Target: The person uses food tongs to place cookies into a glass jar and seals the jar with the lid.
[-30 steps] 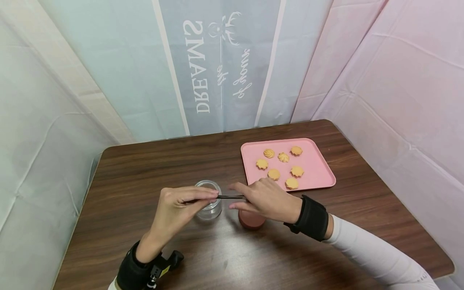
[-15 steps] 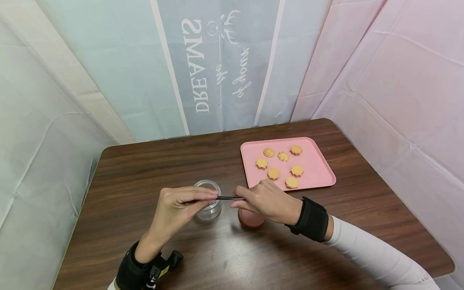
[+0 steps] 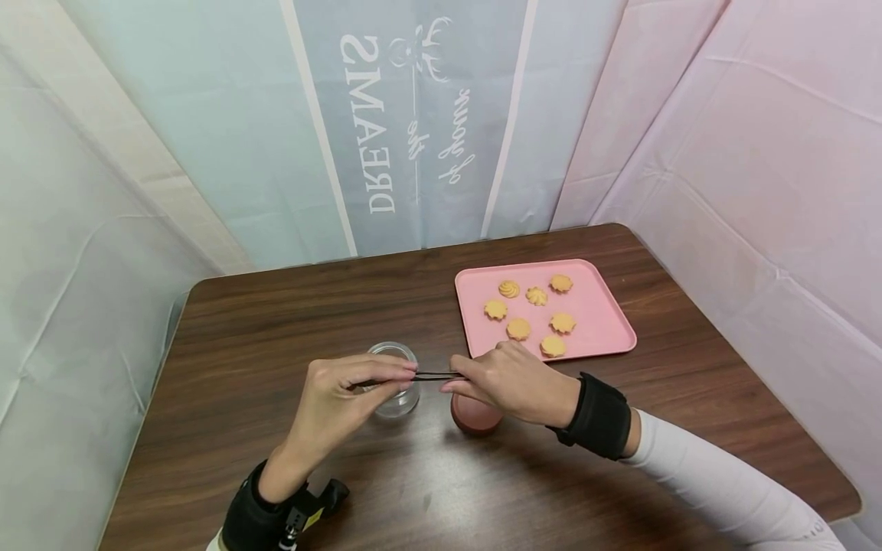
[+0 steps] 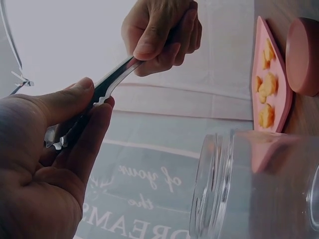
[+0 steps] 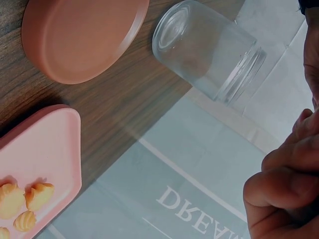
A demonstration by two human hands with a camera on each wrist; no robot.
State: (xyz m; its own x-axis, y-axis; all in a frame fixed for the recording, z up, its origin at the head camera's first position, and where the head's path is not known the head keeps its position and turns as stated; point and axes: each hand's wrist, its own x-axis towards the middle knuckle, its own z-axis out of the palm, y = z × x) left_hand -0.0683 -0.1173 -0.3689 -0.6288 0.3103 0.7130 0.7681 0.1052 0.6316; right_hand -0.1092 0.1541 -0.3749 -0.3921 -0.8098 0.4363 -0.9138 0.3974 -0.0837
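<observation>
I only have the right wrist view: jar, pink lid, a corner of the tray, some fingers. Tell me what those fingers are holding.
Observer: The right hand pinches one end of metal tweezers.
Operator: Report the other end.
Observer: The left hand grips it between thumb and fingers, above the glass jar.
Operator: Check the jar's contents.
Observer: It looks empty; its lid lies on the table beside it.
Operator: Count the cookies on the tray.
Observer: Seven on the pink tray, none touched by either hand.

A dark wooden table (image 3: 620, 428) stands enclosed by pale blue and pink cloth backdrops (image 3: 723, 138).
</observation>
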